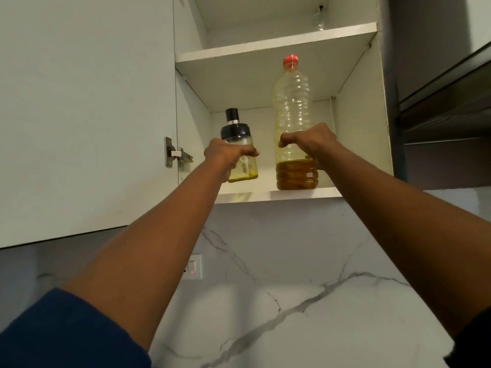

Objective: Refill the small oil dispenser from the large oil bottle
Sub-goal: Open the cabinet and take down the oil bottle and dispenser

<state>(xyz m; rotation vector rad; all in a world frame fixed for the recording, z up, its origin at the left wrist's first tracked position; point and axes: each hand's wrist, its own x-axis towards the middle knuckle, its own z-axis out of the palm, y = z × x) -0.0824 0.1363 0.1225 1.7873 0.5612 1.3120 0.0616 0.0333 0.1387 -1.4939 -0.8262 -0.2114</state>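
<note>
Centre frame, both hands are wrapped round their loads on the lower cabinet shelf (279,194): the left hand (228,154) grips the small oil dispenser (248,168) under its black lid (235,130), the right hand (308,140) the large oil bottle (292,102) at mid-height. Lifted down one-handed, the thin ribbed bottle (oil only at its bottom) could buckle and slip. The dispenser's glass, blurred here, may be oily and slick.

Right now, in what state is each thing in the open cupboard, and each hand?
Small clear oil dispenser with black pump top: upright, closed, almost empty.
Large clear plastic oil bottle with red cap: upright on the lower shelf, capped, oil only near the bottom.
White cupboard door: open.
Left grip: holds the dispenser.
Right grip: holds the bottle.
</note>
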